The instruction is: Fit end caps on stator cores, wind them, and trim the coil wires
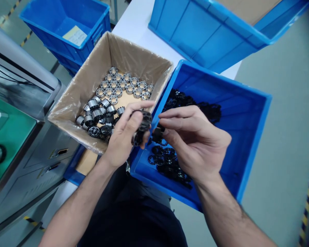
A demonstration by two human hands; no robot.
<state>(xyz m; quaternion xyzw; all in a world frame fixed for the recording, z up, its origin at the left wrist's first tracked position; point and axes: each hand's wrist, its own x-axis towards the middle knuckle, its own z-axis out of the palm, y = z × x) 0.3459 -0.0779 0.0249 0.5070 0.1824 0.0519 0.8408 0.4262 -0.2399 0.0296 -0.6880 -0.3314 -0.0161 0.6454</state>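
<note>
My left hand [126, 132] is closed around a dark ring-shaped part [145, 122] with a notched edge, partly hidden by the fingers. My right hand [198, 140] pinches a small black notched piece [158, 133] just to the right of it. Below the left hand, a plastic-lined cardboard box [79, 82] holds silver metal rings [122, 84] in rows and a heap of silver rings with black inserts [94, 115]. Under my right hand, a blue bin [247, 137] contains many loose black notched rings [167, 156].
A large blue crate [195, 37] stands at the back right on the white table [136, 24]. Stacked blue bins [48, 20], with a paper inside the top one, are at the back left. A machine with a green panel [12, 137] borders the left side.
</note>
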